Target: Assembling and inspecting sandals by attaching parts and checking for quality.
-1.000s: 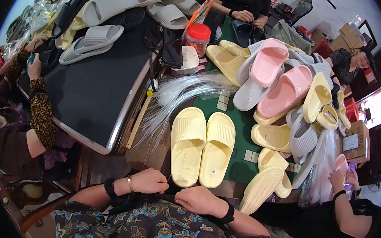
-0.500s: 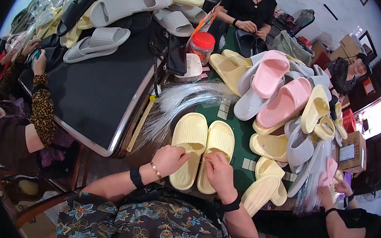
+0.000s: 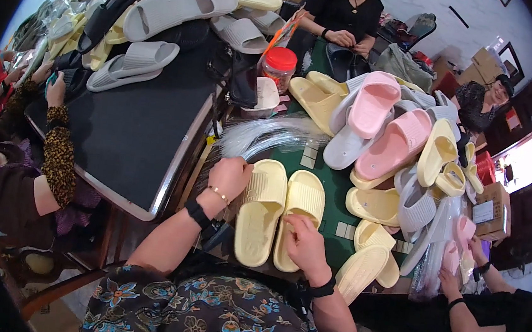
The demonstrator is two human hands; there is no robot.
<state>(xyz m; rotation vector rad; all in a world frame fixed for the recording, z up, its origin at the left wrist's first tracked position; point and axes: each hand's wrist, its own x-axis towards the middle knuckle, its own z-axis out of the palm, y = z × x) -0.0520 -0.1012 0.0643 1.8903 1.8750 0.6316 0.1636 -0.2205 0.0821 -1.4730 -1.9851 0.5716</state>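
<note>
Two pale yellow slide slippers, a left one (image 3: 255,231) and a right one (image 3: 304,198), lie side by side in front of me with their toe ends away from me. My left hand (image 3: 229,180) is at the outer edge of the left slipper's ribbed strap, its fingers curled closed. Over the right slipper's footbed, just below the strap, is my right hand (image 3: 305,248), thumb and fingers pinched together. Anything thin in either hand is too small to make out. A bundle of clear plastic strands (image 3: 269,134) spreads beyond my left hand.
Pink slippers (image 3: 394,145), grey and yellow ones are heaped at the right on the green tabletop (image 3: 333,197). A red-lidded jar (image 3: 279,66) and a white tub (image 3: 262,97) stand behind the strands. At left is a black table (image 3: 136,135) bearing more slippers. Other people work around.
My left hand has moved up and left, from the left slipper's footbed to its outer strap edge. My right hand stays over the right slipper. At right, another person's hands have shifted around a pink slipper.
</note>
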